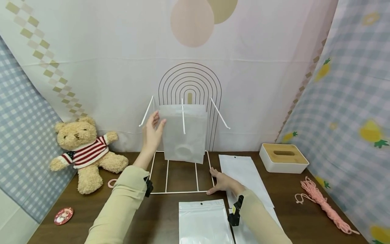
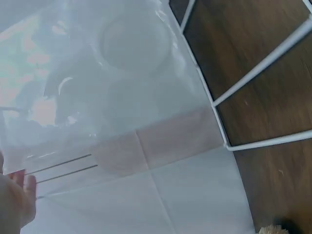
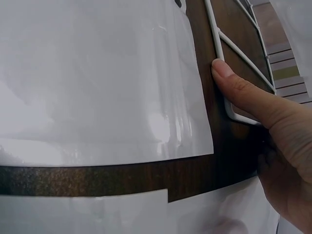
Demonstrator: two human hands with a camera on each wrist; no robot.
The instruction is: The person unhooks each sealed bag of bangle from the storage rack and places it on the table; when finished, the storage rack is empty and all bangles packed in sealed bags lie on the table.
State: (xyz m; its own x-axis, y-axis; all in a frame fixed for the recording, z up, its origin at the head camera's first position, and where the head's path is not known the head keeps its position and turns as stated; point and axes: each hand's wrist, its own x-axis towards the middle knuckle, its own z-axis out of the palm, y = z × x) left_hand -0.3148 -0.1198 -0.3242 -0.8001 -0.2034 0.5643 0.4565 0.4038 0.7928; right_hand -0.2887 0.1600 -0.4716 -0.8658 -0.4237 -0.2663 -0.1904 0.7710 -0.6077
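Printed cloth hangs behind a dark wooden desk [image 1: 286, 189] in the head view. A white wire rack [image 1: 181, 176] stands on it, with prongs sticking up. The left hand [image 1: 152, 134] holds a frosted plastic bag [image 1: 184, 132] by its left edge, up at the prongs, with the thumb in front and the fingers behind. The right hand [image 1: 223, 183] lies flat at the rack's front right corner, fingers straight, gripping nothing. More white bags [image 1: 202, 222] lie nearby. A teddy bear [image 1: 85, 152], a tissue box [image 1: 283, 157] and a pink rope [image 1: 323, 200] sit farther out.

From the left wrist, the bag [image 2: 122, 97] fills the view above the rack's wire [image 2: 263, 73]. Only fingertips [image 2: 22, 187] show.

From the right wrist, the thumb [image 3: 239, 92] presses the rack's wire [image 3: 217, 44] beside a flat bag [image 3: 97, 78].

The bag looks like it is being hung on the rack. The next move likely needs the bag's top lined up with a prong while the rack is kept steady.
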